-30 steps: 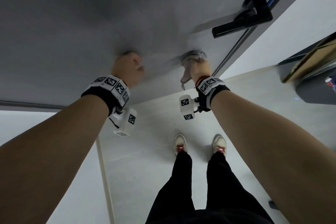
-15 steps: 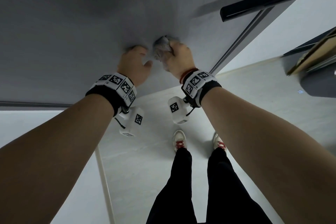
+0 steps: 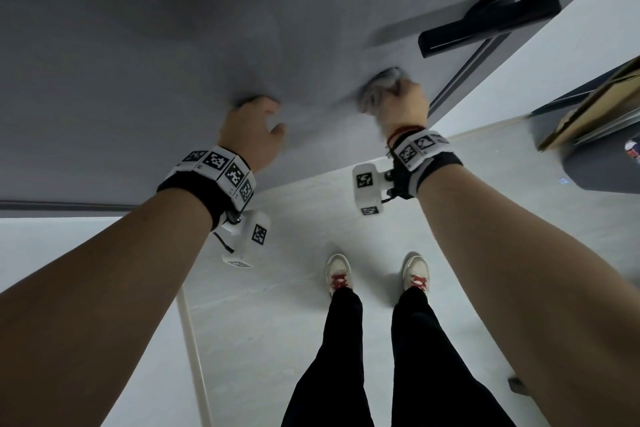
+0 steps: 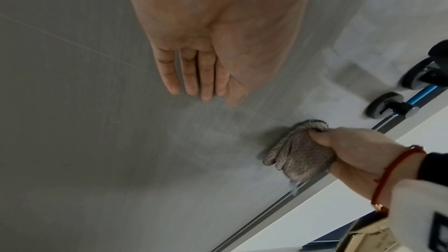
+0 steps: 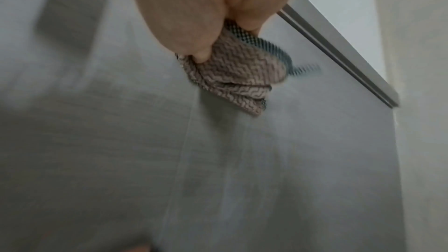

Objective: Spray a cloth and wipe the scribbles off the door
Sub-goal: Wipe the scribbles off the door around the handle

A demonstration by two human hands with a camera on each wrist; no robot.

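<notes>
The grey door [image 3: 173, 45] fills the upper part of the head view. My right hand [image 3: 403, 102] grips a bunched grey-brown woven cloth [image 3: 379, 87] and presses it against the door near its right edge, below the handle. The cloth [image 4: 300, 152] shows clearly in the left wrist view, and the right wrist view shows the cloth [image 5: 237, 78] pinched under my thumb. My left hand [image 3: 252, 132] lies flat on the door with straight fingers [image 4: 189, 76], left of the cloth. No scribbles are plainly visible on the door; faint streaks show beside the cloth.
A black lever door handle [image 3: 491, 24] sticks out above right of the cloth. The metal door edge [image 5: 339, 55] runs close by the cloth. A dark cabinet with cardboard [image 3: 595, 107] stands at the right. My feet [image 3: 377, 274] stand on the pale floor.
My right hand has swept the cloth to the right across the door, away from the left hand and toward the door edge. The left hand stays pressed on the door.
</notes>
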